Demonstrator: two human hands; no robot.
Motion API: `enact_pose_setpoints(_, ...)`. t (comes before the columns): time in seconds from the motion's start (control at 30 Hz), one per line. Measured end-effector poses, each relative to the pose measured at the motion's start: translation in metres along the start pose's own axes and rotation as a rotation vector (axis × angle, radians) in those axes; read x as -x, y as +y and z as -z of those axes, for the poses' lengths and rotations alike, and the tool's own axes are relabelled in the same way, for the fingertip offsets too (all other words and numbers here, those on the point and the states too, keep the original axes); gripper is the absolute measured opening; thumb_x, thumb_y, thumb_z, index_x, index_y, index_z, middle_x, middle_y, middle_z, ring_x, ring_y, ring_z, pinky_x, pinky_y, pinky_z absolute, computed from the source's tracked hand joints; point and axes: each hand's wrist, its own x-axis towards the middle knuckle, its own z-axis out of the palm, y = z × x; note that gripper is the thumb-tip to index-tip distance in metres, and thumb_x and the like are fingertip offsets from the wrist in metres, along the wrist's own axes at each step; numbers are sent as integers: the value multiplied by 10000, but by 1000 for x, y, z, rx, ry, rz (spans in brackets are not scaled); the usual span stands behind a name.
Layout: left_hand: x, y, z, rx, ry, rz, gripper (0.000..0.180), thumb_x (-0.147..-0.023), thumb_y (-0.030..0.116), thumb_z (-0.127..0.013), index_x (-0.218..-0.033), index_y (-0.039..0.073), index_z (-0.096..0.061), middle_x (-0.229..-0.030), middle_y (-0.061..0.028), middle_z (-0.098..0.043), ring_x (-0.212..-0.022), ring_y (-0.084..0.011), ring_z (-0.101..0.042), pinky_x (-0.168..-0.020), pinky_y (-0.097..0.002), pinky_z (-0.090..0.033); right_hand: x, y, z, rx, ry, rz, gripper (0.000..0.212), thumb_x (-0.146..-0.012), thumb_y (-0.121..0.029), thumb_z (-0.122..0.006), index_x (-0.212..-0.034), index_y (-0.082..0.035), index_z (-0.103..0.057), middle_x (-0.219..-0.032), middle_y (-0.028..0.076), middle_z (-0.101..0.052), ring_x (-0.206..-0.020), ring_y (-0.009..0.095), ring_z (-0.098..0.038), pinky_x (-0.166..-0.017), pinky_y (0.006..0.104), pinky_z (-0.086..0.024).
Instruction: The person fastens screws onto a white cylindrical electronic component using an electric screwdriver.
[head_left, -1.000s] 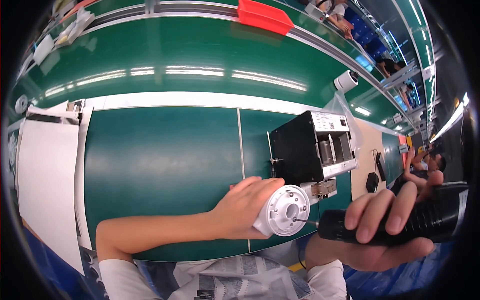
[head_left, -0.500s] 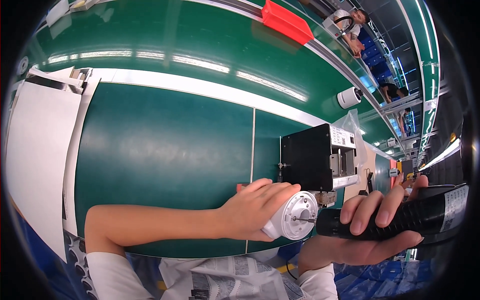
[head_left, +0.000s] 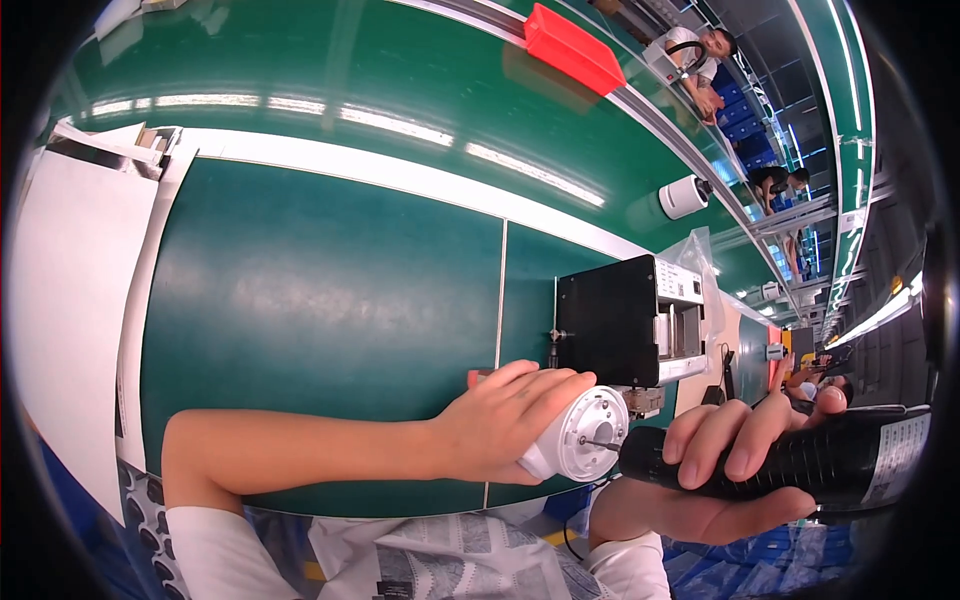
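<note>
My left hand (head_left: 500,420) is closed round a white round plastic housing (head_left: 592,440), its recessed end turned to the right. In my right hand (head_left: 735,455) is a black electric screwdriver (head_left: 840,455), lying nearly level with the fingers wrapped over its body. The screwdriver's thin bit (head_left: 600,443) reaches into the housing's end face, near the middle. Whether a screw sits under the tip is too small to tell. Behind the housing stands a black box-shaped device (head_left: 608,318) with a metal front.
The green work mat (head_left: 320,290) spreads to the left, with white sheets (head_left: 80,270) at its end. Beyond the white rail lies a green conveyor belt (head_left: 330,60) carrying a white cylindrical unit (head_left: 684,198). A red bin (head_left: 573,48) and a person (head_left: 705,75) are farther off.
Both hands, the housing and the screwdriver appear slightly farther left, with the bit still at the end face. The white unit on the belt has shifted a little left. My grips look unchanged.
</note>
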Motion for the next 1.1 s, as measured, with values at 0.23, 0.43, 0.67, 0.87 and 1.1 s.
enact_pose_setpoints(0.23,0,1,0,7,-15,3,982,-535,223,-815,-1327,-20,-287,-1218,-178,-478,-1066,-311,-513,-942,-399,-381,-2,-3,4,4,-36,-44,613,-944,-408,-451,-1343,-26,-185,-751,59,-459,-466,114,-477,-427,270,-408)
enact_pose_setpoints(0.43,2,-1,-1,6,-42,9,1065,-487,239,-838,-1350,-22,-270,-1230,-172,-453,-1057,-297,-486,-952,-365,-352,-2,-2,6,-48,-50,-65,623,-939,-410,-461,-1345,-27,-184,-760,55,-465,-468,118,-480,-437,271,-410)
enact_pose_setpoints(0.67,4,-1,2,16,-44,7,1063,-491,238,-837,-1350,-25,-269,-1232,-172,-454,-1066,-300,-485,-956,-364,-349,0,1,4,-42,-86,-76,626,-937,-413,-463,-1348,-32,-185,-777,58,-472,-482,116,-490,-450,270,-416)
enact_pose_setpoints(0.87,1,2,4,-3,-70,24,1051,-499,238,-828,-1349,-28,-270,-1232,-177,-457,-1102,-291,-478,-968,-376,-345,-2,0,4,-68,-68,-62,634,-933,-408,-476,-1340,-25,-175,-773,58,-474,-477,122,-489,-451,270,-426)
enact_pose_setpoints(1.1,-5,1,7,55,-119,12,961,-528,266,-823,-1309,16,-321,-1272,-157,-476,-1123,-305,-509,-977,-437,-366,-2,-7,18,-139,-28,62,729,-924,-437,-474,-1409,-43,-98,-811,87,-494,-529,198,-526,-485,323,-469)
